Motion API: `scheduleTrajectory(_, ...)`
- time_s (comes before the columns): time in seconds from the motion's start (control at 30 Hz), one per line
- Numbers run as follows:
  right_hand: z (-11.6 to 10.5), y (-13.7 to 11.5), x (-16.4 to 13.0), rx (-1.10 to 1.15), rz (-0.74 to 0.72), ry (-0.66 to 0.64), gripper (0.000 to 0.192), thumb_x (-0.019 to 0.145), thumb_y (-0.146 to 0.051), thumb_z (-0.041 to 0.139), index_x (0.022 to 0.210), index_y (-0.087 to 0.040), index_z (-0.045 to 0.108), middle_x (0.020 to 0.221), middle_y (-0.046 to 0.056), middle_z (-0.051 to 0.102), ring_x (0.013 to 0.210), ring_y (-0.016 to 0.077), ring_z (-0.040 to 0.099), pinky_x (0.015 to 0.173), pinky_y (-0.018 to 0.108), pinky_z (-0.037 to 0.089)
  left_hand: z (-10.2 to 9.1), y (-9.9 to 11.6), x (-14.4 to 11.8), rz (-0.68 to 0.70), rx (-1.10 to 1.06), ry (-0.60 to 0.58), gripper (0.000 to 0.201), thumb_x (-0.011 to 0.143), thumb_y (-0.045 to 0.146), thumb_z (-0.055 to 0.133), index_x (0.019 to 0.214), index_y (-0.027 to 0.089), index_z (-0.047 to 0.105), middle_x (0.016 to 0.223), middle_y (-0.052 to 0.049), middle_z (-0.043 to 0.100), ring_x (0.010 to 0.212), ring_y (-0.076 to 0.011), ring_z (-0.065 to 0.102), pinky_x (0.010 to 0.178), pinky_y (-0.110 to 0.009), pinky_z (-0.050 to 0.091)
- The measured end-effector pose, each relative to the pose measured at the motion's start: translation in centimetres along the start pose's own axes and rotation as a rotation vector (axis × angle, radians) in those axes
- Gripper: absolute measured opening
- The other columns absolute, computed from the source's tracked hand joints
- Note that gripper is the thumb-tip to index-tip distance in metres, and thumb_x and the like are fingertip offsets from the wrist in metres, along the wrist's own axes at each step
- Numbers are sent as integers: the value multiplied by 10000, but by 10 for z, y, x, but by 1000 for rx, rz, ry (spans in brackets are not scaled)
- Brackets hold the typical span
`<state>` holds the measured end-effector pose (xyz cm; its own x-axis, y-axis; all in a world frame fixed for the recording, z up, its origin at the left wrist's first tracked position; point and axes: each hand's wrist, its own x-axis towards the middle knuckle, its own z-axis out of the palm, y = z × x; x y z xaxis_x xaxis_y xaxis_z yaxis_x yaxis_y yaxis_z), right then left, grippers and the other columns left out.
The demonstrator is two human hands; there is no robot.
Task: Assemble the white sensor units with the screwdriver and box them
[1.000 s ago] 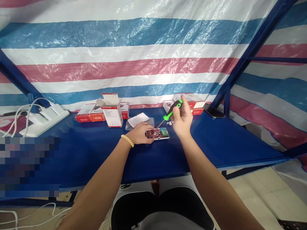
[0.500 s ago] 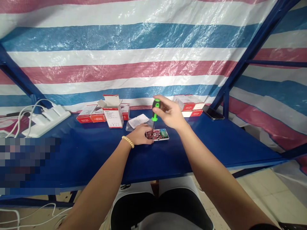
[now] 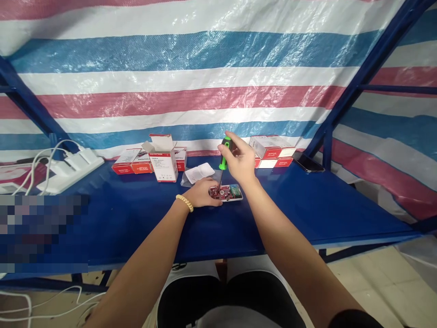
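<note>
Notably, the blue surface bears the work. The left hand has its grip closed round the left end of an open-cased device, flat before the person. The right hand's grip is closed on a green-and-black screwdriver, shaft angled to the board; tip seating unconfirmed. Recommended: shaft square, pressure light, device braced.
</note>
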<state>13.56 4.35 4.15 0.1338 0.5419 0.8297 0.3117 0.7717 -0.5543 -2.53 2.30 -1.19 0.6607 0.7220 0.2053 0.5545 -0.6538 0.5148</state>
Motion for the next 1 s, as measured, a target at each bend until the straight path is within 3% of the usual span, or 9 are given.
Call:
scheduleTrajectory(0.17,1,0,-1,208,64,-208,496,843,-567,575,1244,-276,584,840,12,631,666,146,586,592,314,529,-1,2,0,-18,-17,-2,331,661,433,740,859,182,659,818,-26,598,796,-222,567,731,-345,431)
scheduleTrajectory(0.3,2,2,-5,321,64,-361,595,870,-596,514,1382,-304,434,809,3,613,685,151,626,580,295,535,-1,0,-1,-45,-18,5,346,644,431,753,877,189,668,854,-33,609,840,-240,577,783,-371,443)
scheduleTrajectory(0.4,3,2,-8,306,69,-309,583,878,-599,496,1378,-306,429,815,3,601,663,144,621,581,296,536,1,-3,0,-56,-21,7,390,630,469,762,884,189,667,878,-36,610,861,-246,576,791,-377,446)
scheduleTrajectory(0.53,2,0,-10,109,50,-17,492,806,-559,632,1207,-275,603,910,32,609,764,160,609,716,343,550,1,-4,1,-58,0,0,413,611,505,770,833,180,647,850,-29,594,818,-234,564,745,-357,434)
scheduleTrajectory(0.6,0,-1,-9,53,39,44,481,767,-541,685,1157,-262,647,910,33,611,790,170,605,764,363,545,0,-2,1,-62,5,-5,415,608,516,771,806,176,640,821,-24,582,785,-224,555,711,-344,423)
scheduleTrajectory(0.73,-7,-2,-5,191,54,-188,527,800,-570,633,1238,-276,617,800,2,624,719,162,618,681,350,557,-3,2,1,-81,-18,-3,397,609,487,777,825,176,661,813,-21,579,770,-215,555,688,-333,425)
scheduleTrajectory(0.83,-5,-3,-6,327,60,-359,600,860,-620,508,1359,-288,508,841,12,664,709,160,643,619,325,562,-3,2,0,-96,-41,-3,393,601,460,789,851,179,677,828,-23,593,783,-216,569,709,-338,444)
scheduleTrajectory(0.9,0,-5,-10,330,66,-343,595,910,-613,407,1408,-290,443,917,35,678,735,157,654,614,312,560,-2,1,0,-91,-48,2,385,602,457,791,848,182,680,844,-29,608,809,-227,580,733,-348,455)
scheduleTrajectory(1.0,7,-6,-16,202,46,-186,537,931,-585,381,1371,-293,480,1033,62,655,845,171,650,683,325,559,-2,1,0,-63,-58,12,361,609,451,790,830,189,677,862,-35,624,849,-242,589,769,-361,462)
